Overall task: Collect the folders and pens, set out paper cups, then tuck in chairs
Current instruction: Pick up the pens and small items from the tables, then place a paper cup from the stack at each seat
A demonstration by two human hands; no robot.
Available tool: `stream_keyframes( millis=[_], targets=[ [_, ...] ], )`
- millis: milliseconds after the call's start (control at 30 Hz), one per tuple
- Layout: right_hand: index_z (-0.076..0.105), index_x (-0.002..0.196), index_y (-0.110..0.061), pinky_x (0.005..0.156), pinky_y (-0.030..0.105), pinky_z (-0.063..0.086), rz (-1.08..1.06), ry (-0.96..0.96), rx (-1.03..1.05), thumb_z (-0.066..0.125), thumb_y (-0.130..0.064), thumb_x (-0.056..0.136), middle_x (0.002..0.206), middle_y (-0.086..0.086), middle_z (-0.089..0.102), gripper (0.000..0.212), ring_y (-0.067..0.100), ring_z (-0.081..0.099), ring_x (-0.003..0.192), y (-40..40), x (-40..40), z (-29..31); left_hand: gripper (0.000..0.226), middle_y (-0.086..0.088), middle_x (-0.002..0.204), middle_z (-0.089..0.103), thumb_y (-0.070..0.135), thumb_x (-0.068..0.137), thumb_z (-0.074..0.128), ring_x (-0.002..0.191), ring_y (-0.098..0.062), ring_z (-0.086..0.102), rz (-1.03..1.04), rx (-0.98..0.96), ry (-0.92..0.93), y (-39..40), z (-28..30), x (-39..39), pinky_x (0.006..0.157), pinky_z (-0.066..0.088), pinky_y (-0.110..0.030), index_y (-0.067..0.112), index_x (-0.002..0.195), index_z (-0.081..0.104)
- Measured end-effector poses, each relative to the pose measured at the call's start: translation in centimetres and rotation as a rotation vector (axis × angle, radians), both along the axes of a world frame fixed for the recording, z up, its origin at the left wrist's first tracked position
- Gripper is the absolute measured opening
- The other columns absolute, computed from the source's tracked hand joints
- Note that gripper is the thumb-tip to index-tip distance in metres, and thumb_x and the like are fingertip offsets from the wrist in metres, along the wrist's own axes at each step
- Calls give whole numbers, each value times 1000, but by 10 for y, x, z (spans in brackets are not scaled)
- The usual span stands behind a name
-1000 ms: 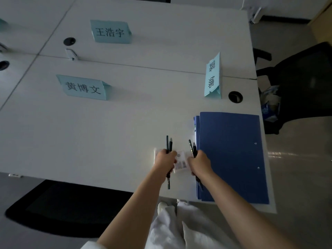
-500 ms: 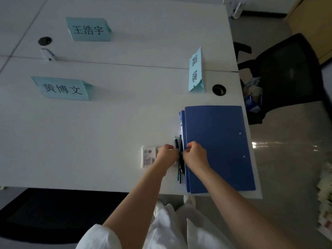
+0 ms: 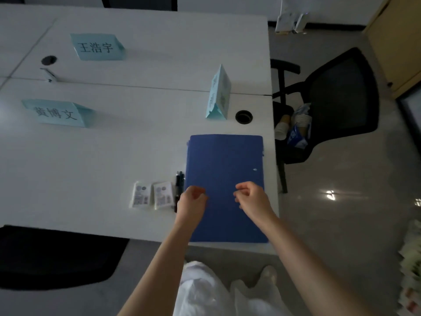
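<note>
Blue folders (image 3: 224, 169): a stack at the table's near right corner, about 1 o'clock from the viewer; one cover on top, further edges visible along its left side, count not resolvable.

Pens (image 3: 179, 182): dark, lying side by side on the table, touching or just beside the stack's left edge at its 9 o'clock. At least 2 tips visible; the lower ends are hidden behind the left hand.

Left hand (image 3: 192, 199): over the stack's left edge, fingers loosely curled inward, holding nothing visible. Whether it touches the pens cannot be told.
Right hand (image 3: 251, 197): over the folder cover toward its right side, fingers curled with tips close together, nothing seen between them.

Small white packets (image 3: 151, 197): 2, flat on the table, side by side, at 9 o'clock of the pens.

Light-blue name cards: 3, folded tent-style. One (image 3: 219, 94) at 12 o'clock of the stack, beside a round cable hole (image 3: 243, 116); one (image 3: 59, 113) at 10 o'clock; one (image 3: 97, 47) farther, at 11 o'clock.

White table (image 3: 114, 156): a second cable hole at far left.

Black mesh chairs: 2. One (image 3: 337, 99) at 2 o'clock, off the right end, carrying stacked paper cups (image 3: 296, 123) on its seat. One (image 3: 52, 256) at 8 o'clock, near edge
</note>
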State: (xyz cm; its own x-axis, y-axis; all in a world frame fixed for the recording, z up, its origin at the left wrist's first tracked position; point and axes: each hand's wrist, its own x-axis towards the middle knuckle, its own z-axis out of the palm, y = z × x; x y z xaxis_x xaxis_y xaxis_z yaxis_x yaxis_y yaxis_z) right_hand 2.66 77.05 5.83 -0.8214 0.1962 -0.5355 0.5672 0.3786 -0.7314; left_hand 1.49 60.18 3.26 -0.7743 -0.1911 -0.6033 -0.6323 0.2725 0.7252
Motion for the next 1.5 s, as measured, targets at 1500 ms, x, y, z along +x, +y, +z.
stream_keyframes(
  millis=[1500],
  targets=[
    [56, 119, -12, 64, 15, 42, 705, -137, 136, 53, -13, 95, 103, 3, 58, 24, 18, 56, 97, 431, -399, -75, 54, -1, 135, 53, 21, 89, 62, 112, -14, 57, 75, -6, -144, 419, -69, -273, 78, 44, -19, 17, 139, 43]
  ],
)
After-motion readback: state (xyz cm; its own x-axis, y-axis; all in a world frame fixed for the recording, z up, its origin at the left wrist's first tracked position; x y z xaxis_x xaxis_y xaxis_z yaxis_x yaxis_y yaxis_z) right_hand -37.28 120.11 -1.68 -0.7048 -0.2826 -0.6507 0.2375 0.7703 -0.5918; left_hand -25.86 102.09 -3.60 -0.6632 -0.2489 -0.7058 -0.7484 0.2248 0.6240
